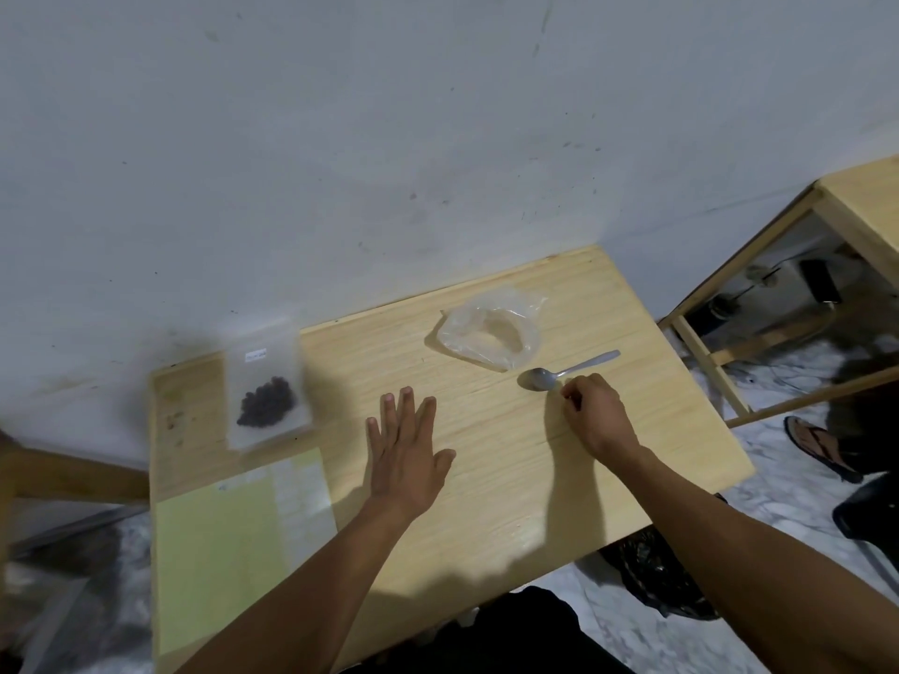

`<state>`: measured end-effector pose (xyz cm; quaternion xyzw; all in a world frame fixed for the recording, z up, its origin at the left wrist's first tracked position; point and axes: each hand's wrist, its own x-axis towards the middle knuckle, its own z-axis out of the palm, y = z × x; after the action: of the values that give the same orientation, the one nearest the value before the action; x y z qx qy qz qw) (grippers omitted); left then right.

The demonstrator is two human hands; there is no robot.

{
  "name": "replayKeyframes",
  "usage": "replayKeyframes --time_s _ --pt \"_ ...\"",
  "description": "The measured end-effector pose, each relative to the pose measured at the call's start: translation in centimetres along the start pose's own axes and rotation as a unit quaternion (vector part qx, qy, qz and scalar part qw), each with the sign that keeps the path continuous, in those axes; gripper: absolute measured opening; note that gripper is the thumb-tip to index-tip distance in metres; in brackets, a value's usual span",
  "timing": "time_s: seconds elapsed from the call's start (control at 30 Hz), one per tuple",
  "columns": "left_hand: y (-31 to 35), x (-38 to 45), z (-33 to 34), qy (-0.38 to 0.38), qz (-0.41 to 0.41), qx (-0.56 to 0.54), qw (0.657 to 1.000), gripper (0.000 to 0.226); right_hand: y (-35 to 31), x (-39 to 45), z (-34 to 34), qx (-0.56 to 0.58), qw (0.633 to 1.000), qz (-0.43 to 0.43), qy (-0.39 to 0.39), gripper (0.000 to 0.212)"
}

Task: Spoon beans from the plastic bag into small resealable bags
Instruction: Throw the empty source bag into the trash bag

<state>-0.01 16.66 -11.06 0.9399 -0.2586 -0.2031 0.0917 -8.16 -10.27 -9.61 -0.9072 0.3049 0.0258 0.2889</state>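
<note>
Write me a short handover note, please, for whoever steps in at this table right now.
Left hand: flat on the table, fingers straight, holding nothing.
Right hand: fingers curled beside the spoon, at the junction of bowl and handle; whether it touches or holds the spoon cannot be told.
Spoon lies on the table, bowl empty.
Clear plastic bag sits behind the spoon and looks empty of dark beans.
One small resealable bag holding dark beans lies far left.
Done: that bag is filled.
Left: no other small bag is clearly visible; check for any, and check the seal.

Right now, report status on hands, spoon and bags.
Left hand flat on table. Right hand at spoon, grip unclear. Plastic bag looks empty; beans in small bag.
</note>
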Motion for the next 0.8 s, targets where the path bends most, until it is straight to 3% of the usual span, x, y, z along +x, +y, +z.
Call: replayKeyframes --time_s 0.2,0.63,0.8 --pt "2.4 1.3 0.1 -0.025 0.027 -0.029 0.999 0.076 0.7 0.6 0.9 -0.067 0.997 -0.035 -0.011 0.014" --pt "3.4 1.5 1.2 -0.039 0.035 0.039 0.998 0.073 1.6 1.0 0.5 -0.104 0.994 0.032 -0.004 0.018" --pt "5.5 1.6 1.2 0.021 0.154 0.085 0.984 0.052 3.2 -0.6 -0.1 -0.015 0.996 0.086 0.007 0.015"
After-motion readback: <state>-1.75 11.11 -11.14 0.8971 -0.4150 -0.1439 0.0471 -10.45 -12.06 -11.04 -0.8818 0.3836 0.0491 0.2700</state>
